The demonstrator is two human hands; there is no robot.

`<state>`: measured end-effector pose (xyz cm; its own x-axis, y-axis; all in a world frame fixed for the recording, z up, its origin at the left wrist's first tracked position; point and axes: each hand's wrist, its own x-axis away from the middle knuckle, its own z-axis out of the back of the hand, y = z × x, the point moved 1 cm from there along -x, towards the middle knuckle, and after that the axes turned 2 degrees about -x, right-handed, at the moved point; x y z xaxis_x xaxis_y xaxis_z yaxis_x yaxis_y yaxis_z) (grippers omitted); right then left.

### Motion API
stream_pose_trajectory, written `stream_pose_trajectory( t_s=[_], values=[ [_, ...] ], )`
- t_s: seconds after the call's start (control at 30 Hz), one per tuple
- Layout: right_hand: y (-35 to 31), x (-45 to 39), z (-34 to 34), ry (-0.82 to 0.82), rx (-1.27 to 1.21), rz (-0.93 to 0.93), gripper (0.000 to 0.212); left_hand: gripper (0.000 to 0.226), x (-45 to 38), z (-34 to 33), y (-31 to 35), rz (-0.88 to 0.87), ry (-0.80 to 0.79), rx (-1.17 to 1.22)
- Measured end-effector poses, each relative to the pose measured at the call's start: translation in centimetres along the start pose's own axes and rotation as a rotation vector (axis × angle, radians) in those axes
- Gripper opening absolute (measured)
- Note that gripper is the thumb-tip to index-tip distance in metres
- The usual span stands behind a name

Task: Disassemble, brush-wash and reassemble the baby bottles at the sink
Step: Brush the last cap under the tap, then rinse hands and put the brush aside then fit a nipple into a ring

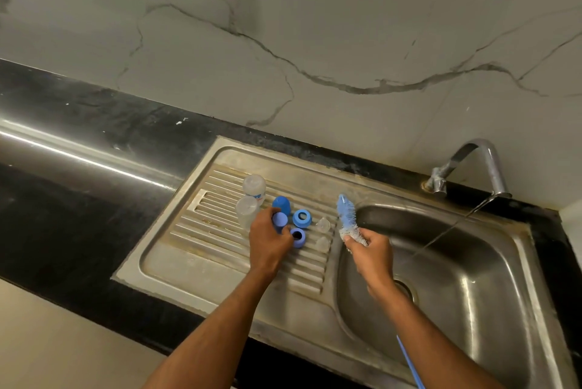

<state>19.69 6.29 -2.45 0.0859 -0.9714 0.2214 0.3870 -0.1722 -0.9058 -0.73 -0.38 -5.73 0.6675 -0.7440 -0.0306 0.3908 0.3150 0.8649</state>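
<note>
The left hand [269, 239] pinches a blue cap [280, 221] on the drainboard [201, 250]; the right hand [371, 254], toward the tap [472, 165], grips the bottle brush [346, 215], bristles up.

A single wide-angle view from the person's head looks forward and steeply down over both forearms onto a steel sink [472, 262] and its ribbed drainboard [220, 231], which fill the lower middle and right. The marble wall [315, 26] takes the upper half, bowed by the lens, and the black counter [63, 136] runs off left. The camera seems roughly at arm's reach; no second view shares the scene.
</note>
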Motion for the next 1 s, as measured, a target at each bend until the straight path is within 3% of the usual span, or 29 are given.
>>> stream_pose_trajectory(
  t_s=[0.33,0.53,1.0],
  values=[
    [0.2,0.0,0.1,0.009,-0.018,-0.010,0.012,0.051,0.1,-0.4,-0.1,0.001,-0.024,-0.038],
    [0.4,-0.2,0.1,0.001,-0.035,-0.023,0.004,0.053,-0.2,-0.4,0.7,-0.026,-0.034,-0.071],
    [2.2,-0.9,4.8,0.105,-0.011,-0.065,0.012,0.041,0.2,-5.3,5.3,-0.132,-0.091,-0.055]
  ],
)
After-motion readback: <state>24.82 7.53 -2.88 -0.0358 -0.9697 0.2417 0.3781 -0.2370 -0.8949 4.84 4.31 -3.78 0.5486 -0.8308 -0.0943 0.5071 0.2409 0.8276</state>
